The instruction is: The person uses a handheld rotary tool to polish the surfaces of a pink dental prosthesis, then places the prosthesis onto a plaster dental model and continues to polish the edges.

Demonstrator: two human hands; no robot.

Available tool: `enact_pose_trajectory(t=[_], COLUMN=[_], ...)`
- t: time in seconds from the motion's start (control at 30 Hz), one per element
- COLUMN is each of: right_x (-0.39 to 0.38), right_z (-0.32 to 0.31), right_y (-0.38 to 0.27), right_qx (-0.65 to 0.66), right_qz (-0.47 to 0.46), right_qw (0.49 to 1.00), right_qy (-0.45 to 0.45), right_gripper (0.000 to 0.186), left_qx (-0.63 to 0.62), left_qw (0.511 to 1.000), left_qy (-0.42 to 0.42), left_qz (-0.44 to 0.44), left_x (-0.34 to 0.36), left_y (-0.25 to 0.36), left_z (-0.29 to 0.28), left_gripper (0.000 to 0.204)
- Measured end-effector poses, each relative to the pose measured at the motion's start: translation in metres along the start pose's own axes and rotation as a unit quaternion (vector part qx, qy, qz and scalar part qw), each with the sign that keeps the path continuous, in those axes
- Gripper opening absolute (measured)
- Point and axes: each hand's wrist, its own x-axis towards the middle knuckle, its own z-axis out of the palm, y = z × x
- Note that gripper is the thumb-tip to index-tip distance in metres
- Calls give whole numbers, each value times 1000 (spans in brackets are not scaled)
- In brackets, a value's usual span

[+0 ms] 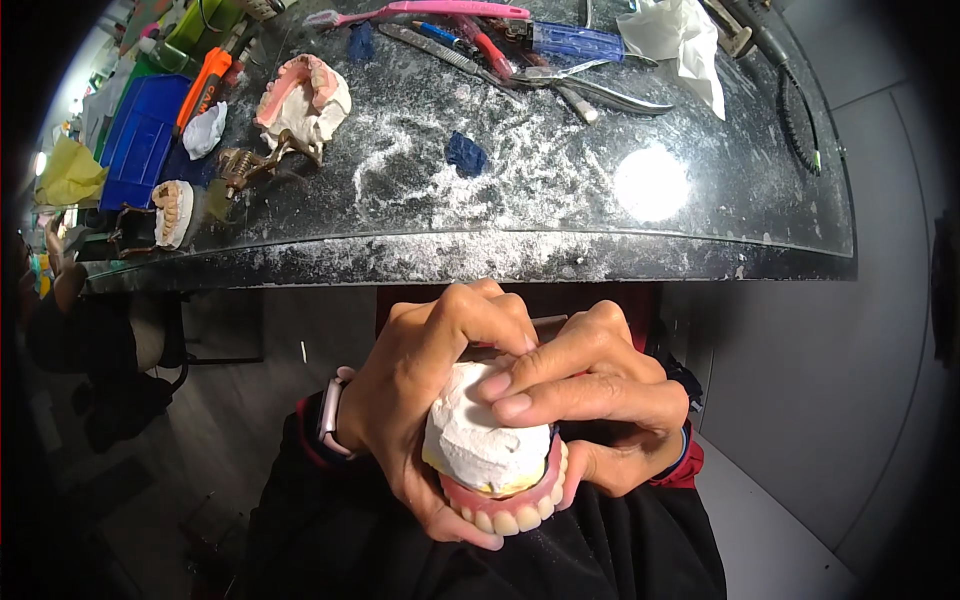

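Note:
Low over my lap, below the bench's front edge, I hold a white plaster cast (478,435) joined to a pink denture (530,512) with a row of cream teeth facing me. My left hand (410,370) wraps round the left side, its thumb under the teeth. My right hand (620,405) grips the right side, two fingertips pressed on top of the plaster and the thumb by the denture. A little yellow material shows between cast and denture.
A powder-dusted bench (380,247) holds dental casts (305,105), a metal articulator (240,165), a blue tray (142,130), several tools (560,40) and crumpled paper (675,45). At the far left is another person's arm (68,280). A grey panel (820,360) stands at right.

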Motion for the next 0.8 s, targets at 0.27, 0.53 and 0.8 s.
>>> enact_pose_trajectory(t=[0.27,0.53,0.8], right_x=[9,10,14], right_z=[-12,-6,-11], right_y=[0,5,-1], right_qx=[-78,-89,-122], right_qz=[-68,-129,-135], right_qw=[994,987,983], right_qy=[-35,19,-14], right_gripper=[50,43,43], left_qx=[127,220,229], left_qw=[990,973,969], left_qy=[43,-54,-68], left_qz=[32,46,68], left_x=[4,18,17], left_y=[15,26,27], left_z=[1,-11,-11], left_gripper=[93,102,103])
